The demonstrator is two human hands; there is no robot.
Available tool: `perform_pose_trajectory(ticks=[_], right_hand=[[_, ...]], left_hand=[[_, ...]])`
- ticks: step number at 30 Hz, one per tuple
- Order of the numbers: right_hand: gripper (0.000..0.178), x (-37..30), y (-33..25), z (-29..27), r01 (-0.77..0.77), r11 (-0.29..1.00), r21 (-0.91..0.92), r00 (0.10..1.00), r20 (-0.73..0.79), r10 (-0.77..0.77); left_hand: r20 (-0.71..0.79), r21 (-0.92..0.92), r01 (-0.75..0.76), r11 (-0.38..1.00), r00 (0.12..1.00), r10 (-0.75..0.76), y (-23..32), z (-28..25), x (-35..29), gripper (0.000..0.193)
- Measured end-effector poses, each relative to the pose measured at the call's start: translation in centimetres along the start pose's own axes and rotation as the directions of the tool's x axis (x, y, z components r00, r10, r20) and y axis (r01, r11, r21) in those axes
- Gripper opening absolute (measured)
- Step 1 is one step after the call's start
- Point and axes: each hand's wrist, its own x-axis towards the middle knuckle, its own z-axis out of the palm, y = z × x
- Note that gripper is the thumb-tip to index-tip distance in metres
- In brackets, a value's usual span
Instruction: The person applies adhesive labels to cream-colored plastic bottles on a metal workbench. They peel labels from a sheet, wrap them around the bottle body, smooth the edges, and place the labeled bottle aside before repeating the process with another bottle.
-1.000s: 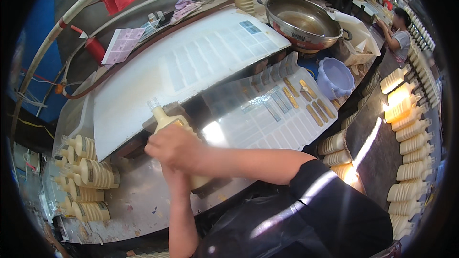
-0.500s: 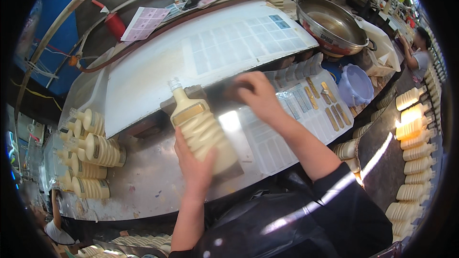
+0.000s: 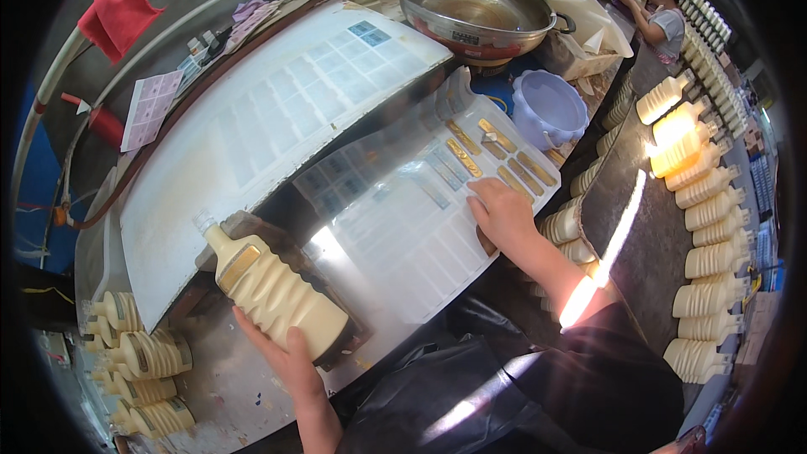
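Observation:
A cream ribbed plastic bottle (image 3: 271,290) with a gold label near its neck lies tilted on a dark block at the metal bench. My left hand (image 3: 286,351) cups its lower end from below. My right hand (image 3: 504,214) rests with fingers apart on a glossy white backing sheet (image 3: 403,219), its fingertips at a row of gold stickers (image 3: 504,168) near the sheet's far right. A second, larger white sheet (image 3: 252,126) lies behind it.
Several cream bottles (image 3: 139,353) lie stacked at lower left; more (image 3: 706,227) line a dark conveyor at right. A big metal wok (image 3: 475,4) and a pale blue basin (image 3: 548,105) stand behind. A red cloth (image 3: 118,13) hangs upper left. Another person (image 3: 664,13) works far right.
My right hand left the bottle and moved right across the sheet to the gold stickers. My left hand slid down to the bottle's base.

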Motion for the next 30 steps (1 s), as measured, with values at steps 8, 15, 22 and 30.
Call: perform_pose_trajectory(ticks=[8, 15, 22, 30], right_hand=[[0.020, 3.7, 3.0, 0.2, -0.162, 0.955, -0.250, 0.983, 0.042, 0.178], [0.026, 1.8, 4.6, -0.8, -0.131, 0.926, -0.354, 0.949, 0.224, 0.220], [0.027, 3.4, 2.9, 0.7, -0.087, 0.991, -0.101, 0.992, 0.080, 0.095], [0.028, 11.8, 2.1, 3.4, 0.167, 0.985, 0.032, 0.972, -0.175, -0.159]], left_hand=[[-0.035, 0.069, -0.081, 0.994, 0.996, 0.084, -1.4, 0.0, -0.4, 0.082], [-0.041, 0.034, -0.128, 0.991, 0.991, 0.129, -2.1, 0.0, -0.5, 0.079], [-0.050, 0.002, -0.101, 0.995, 0.994, 0.101, -1.6, 0.2, -0.5, 0.078], [-0.076, -0.002, -0.120, 0.993, 0.990, 0.119, -2.0, 0.2, -0.3, 0.081]])
